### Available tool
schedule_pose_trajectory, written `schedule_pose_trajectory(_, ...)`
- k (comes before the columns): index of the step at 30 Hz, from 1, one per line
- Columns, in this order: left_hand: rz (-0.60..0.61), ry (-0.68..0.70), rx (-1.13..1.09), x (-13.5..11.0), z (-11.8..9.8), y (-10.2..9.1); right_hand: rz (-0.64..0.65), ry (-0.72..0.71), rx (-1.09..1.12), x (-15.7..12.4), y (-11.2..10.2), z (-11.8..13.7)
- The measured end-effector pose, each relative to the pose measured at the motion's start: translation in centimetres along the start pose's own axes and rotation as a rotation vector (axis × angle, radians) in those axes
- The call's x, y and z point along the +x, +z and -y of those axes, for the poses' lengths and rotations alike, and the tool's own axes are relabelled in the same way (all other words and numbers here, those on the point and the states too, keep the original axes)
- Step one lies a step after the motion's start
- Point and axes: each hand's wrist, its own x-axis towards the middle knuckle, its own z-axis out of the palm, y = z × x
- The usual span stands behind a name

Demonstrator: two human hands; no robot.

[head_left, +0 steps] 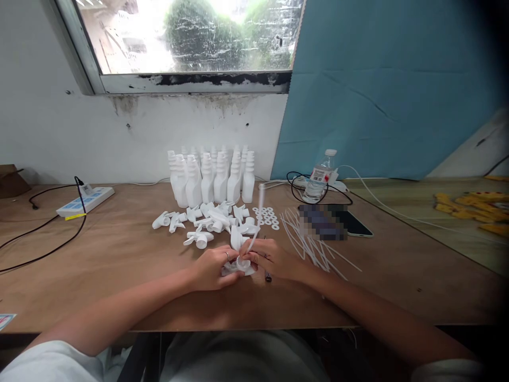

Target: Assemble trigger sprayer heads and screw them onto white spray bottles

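My left hand (212,268) is closed around a white spray trigger head (239,265), held just above the wooden table (119,265). Pinched in my right hand (272,259) is a thin clear dip tube (257,217), which rises up and away from the head's opening. Both hands meet at the table's middle front. A pile of loose white trigger heads (207,220) lies just behind them. Further back stands a cluster of white plastic bottles (210,178).
Small white washers (267,216) and a fan of clear tubes (310,244) lie to the right. A phone (356,225), a water bottle (320,180) and cables sit behind them. At the back left is a power strip (85,201). Yellow parts (473,209) lie far right.
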Motion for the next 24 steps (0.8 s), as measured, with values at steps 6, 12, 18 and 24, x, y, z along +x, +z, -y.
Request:
schedule_pose_trajectory(6,-0.003,0.000,0.020,0.0,0.1,0.0,-0.025,-0.055,-0.039,-0.1,0.5,-0.7)
schedule_pose_trajectory(12,-0.009,0.012,0.032,0.0,0.0,0.1,-0.124,-0.032,0.047,0.2,1.1,-0.4)
schedule_pose_trajectory(18,0.021,0.016,0.039,0.0,-0.1,-0.1,-0.118,-0.064,0.015,0.1,1.6,-0.5)
schedule_pose_trajectory(24,0.022,0.011,0.042,0.2,-0.2,-0.1,-0.084,-0.116,-0.064,0.3,1.9,-0.4)
